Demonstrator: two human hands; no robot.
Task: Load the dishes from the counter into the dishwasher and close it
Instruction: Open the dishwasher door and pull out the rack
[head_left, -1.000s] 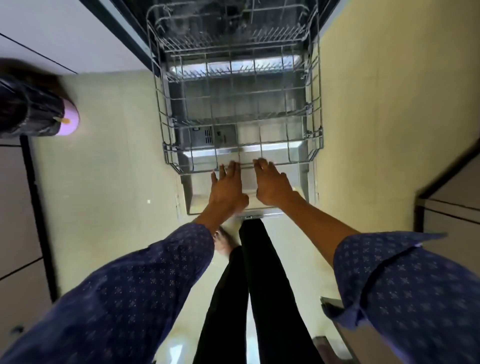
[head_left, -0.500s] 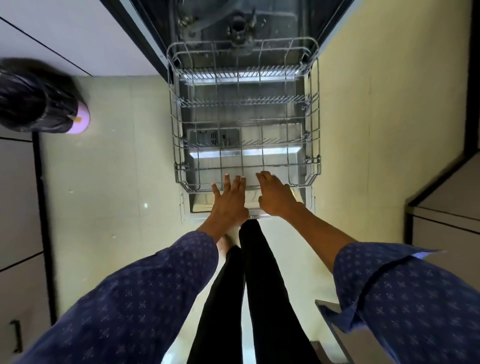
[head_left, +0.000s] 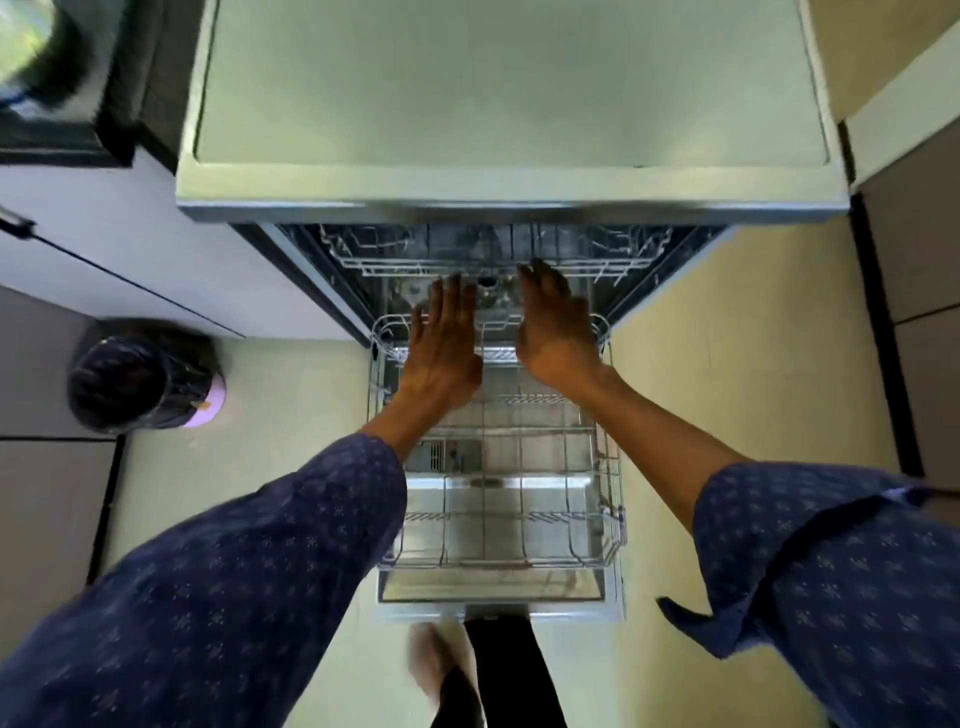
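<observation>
The dishwasher (head_left: 509, 182) stands open below me, its door (head_left: 493, 597) folded flat to the floor. The empty wire lower rack (head_left: 597, 540) is pulled out over the door. Further in, the upper rack (head_left: 618, 260) sits inside the machine under the top edge. My left hand (head_left: 441, 348) and my right hand (head_left: 556, 332) reach side by side over the far end of the lower rack, fingers straight, holding nothing. My right fingertips are close to the upper rack's front. No dishes are in view.
A lined bin with a lilac rim (head_left: 145, 379) stands on the floor at the left. White cabinets (head_left: 135, 249) flank the machine on the left, grey units (head_left: 914, 312) on the right. My leg and bare foot (head_left: 436, 665) are just before the door's edge.
My head has risen, so the dishwasher's top has come into view. Both hands have left the lower rack's near rim and moved forward over it toward the upper rack.
</observation>
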